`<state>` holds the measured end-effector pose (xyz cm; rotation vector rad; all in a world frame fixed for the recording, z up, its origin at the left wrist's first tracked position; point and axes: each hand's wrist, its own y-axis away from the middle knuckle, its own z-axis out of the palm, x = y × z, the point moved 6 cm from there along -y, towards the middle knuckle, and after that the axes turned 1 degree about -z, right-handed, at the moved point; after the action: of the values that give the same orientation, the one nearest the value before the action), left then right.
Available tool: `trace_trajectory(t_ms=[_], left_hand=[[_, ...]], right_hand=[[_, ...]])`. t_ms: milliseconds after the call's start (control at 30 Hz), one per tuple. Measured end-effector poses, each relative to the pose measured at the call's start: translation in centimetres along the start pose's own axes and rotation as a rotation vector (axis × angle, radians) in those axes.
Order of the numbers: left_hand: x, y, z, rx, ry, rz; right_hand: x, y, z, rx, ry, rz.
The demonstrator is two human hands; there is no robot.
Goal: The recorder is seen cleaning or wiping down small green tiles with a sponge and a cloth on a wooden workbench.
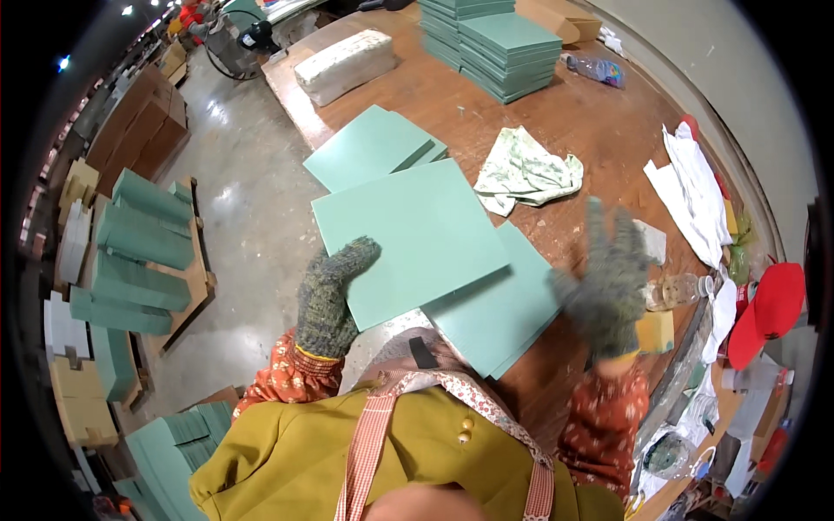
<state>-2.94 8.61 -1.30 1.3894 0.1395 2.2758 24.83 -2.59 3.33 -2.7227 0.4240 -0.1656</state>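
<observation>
Left hand (328,291), gloved, rests flat on top green board (408,236) at table (599,130) edge; right hand (611,278) open, blurred, beside the board. Risk: board overhangs, could slide floorward.

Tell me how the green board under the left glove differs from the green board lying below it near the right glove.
The top board lies fully exposed, with the left hand resting on its edge; the lower board is partly covered by it and sits nearer the blurred right hand, which looks raised off it. The top board is turned at a slightly different angle. Both are flat, pale green rectangular panels on the wooden table.
</observation>
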Motion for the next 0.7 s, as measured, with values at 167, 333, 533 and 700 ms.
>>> trace_trajectory(t_ms=[167, 333, 533, 700], left_hand=[[0.9, 1.4, 0.7, 0.03, -0.022, -0.154], [2.5, 2.7, -0.4, -0.192, 0.083, -0.013], [5.2, -7.5, -11.4, 0.151, -0.341, 0.393], [5.0, -13.9, -11.4, 0.312, -0.801, 0.488]], right_hand=[[-12.3, 0.6, -1.0, -0.006, -0.291, -0.429], [-10.9, -0.7, -0.3, 0.192, -0.637, -0.432], [-8.9, -4.8, 1.0, 0.294, -0.631, -0.228], [-11.6, -5.3, 4.3, 0.272, -0.697, -0.194]])
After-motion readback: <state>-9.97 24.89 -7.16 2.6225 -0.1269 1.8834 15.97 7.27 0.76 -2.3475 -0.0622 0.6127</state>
